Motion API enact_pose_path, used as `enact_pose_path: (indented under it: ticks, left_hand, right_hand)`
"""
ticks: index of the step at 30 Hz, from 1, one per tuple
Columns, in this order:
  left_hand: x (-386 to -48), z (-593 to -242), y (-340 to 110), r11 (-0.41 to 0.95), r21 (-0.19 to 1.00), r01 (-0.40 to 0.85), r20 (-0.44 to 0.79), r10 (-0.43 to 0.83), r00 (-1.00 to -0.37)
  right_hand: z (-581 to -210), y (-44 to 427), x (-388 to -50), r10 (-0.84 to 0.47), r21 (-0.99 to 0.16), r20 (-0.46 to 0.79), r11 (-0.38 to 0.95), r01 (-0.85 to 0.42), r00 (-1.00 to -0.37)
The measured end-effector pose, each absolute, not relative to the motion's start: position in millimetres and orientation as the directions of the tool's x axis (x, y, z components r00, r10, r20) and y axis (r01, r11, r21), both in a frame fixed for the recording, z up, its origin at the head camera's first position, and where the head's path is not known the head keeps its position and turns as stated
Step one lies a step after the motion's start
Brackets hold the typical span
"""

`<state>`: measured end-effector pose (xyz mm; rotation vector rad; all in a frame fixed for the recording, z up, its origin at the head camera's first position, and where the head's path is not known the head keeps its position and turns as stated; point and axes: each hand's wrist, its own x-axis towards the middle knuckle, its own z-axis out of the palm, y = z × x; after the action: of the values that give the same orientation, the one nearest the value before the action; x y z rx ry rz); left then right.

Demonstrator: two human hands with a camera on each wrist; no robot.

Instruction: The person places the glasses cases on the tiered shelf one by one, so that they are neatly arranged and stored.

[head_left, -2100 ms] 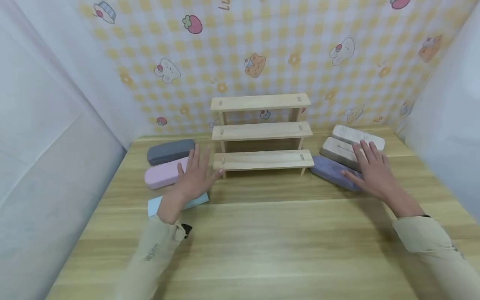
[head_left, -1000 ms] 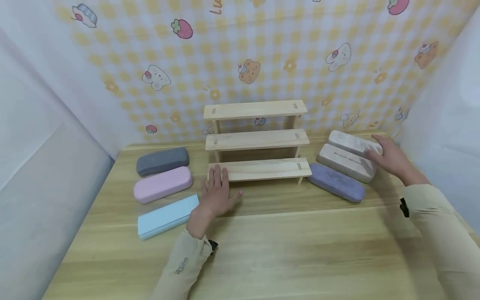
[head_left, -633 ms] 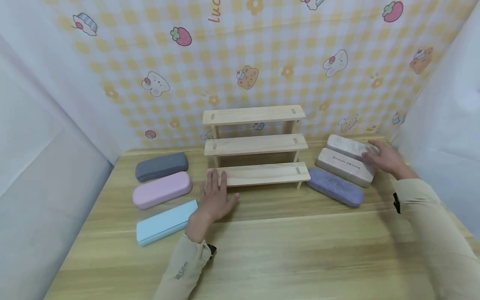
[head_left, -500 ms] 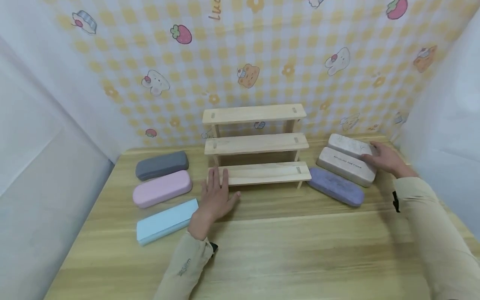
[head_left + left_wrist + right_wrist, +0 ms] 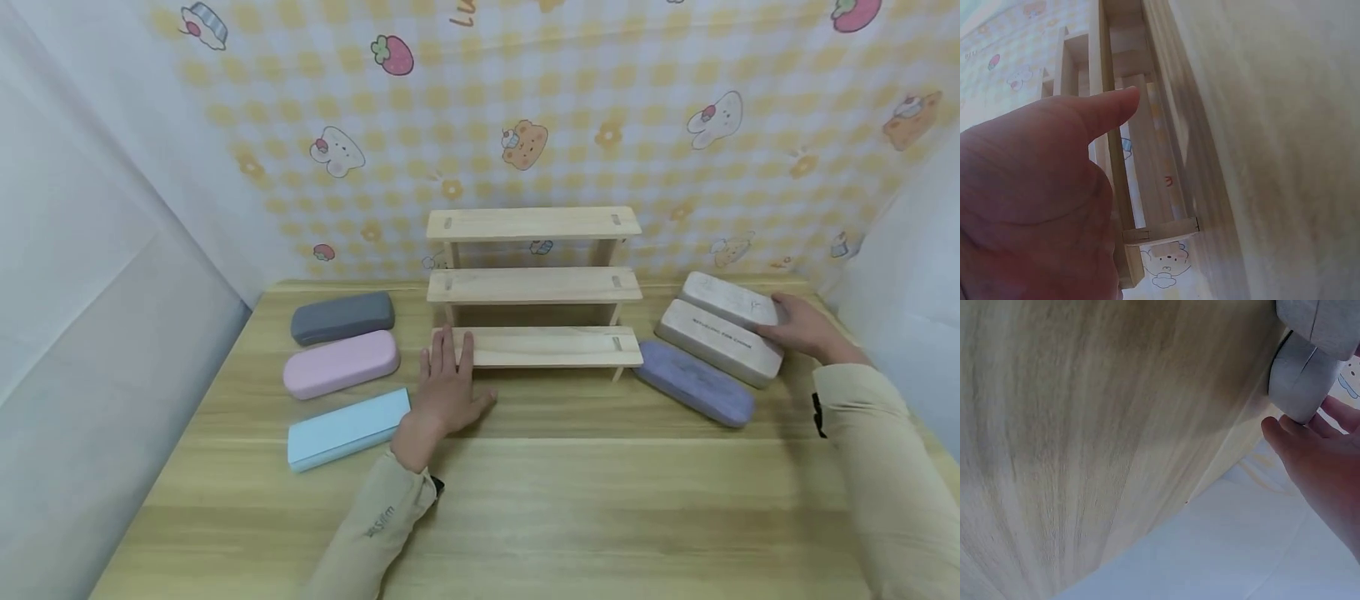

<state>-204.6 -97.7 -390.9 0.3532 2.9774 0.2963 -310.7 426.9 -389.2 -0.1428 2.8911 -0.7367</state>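
Note:
A three-tier wooden display rack [image 5: 534, 285] stands at the back middle of the table. Straight fingers of my left hand [image 5: 446, 396] rest on the left end of its lowest shelf; in the left wrist view the thumb sticks out beside the rack. At the right, my right hand [image 5: 808, 327] grips the right end of the farthest pale grey glasses case [image 5: 726, 298], thumb and fingers on either side. That case lies on the table. A second pale grey glasses case [image 5: 716, 343] with lettering lies in front of it, then a purple glasses case [image 5: 693, 383].
Left of the rack lie a dark grey glasses case [image 5: 342, 317], a pink glasses case [image 5: 341, 364] and a light blue glasses case [image 5: 348, 429]. A yellow checked cloth [image 5: 570, 92] hangs behind the wooden table [image 5: 570, 500]. White sheets [image 5: 97, 275] flank both sides.
My left hand has moved from above the left cases onto the lowest shelf. My right hand has gone from above the right cases to the far case's end. The head view has shifted slightly.

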Motion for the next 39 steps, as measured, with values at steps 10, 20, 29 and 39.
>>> enact_pose_path:
  ticks: [10,20,29,39]
  left_hand:
    - [-203,-384,-96,0.961,0.177,0.211,-0.104,0.232,-0.967]
    - [-212,-383,-98,0.963,0.163,0.215,-0.084,0.231,-0.969]
    - [-201,-390,-95,0.957,0.188,0.220,-0.112,0.243,-0.963]
    - [-200,-389,-97,0.961,0.173,0.217,-0.091,0.235,-0.968]
  right_hand:
    - [-376,428,-315,-0.082,-0.472,-0.148,0.882,-0.002,-0.986]
    - [-376,433,-314,-0.101,-0.507,-0.021,0.859,-0.076,-0.995]
    - [-371,444,-288,-0.088,-0.495,0.032,0.864,-0.092,-0.996]
    - [-311,413,-291,-0.102,-0.443,0.148,0.883,-0.158,-0.984]
